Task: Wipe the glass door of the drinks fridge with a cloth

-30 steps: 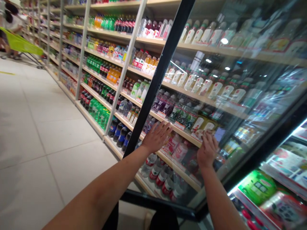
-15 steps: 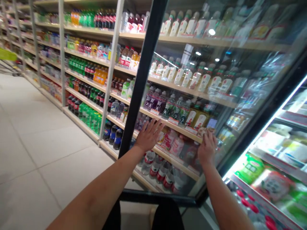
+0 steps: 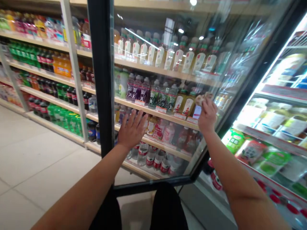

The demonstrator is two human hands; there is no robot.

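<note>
A glass door [image 3: 168, 105] with a black frame [image 3: 102, 95] stands swung out in front of me. My left hand [image 3: 132, 129] is open, its fingers spread against or just before the lower left of the glass. At the right side of the pane, my right hand [image 3: 207, 115] is closed on a crumpled, light brownish cloth [image 3: 204, 98], held up at the glass. Part of the cloth is hidden by the fingers. Reflections of ceiling lights lie across the upper pane.
Shelves of bottled drinks [image 3: 183, 103] show through the glass. More shelves with soda bottles [image 3: 64, 118] run along the left. A lit cooler [image 3: 268, 132] with packages and bottles is at the right. Pale floor tiles [image 3: 40, 159] lie at the left.
My right hand with the cloth has moved up the pane. My left hand stays spread near the glass's left part. My view has shifted, bringing the door frame leftward.
</note>
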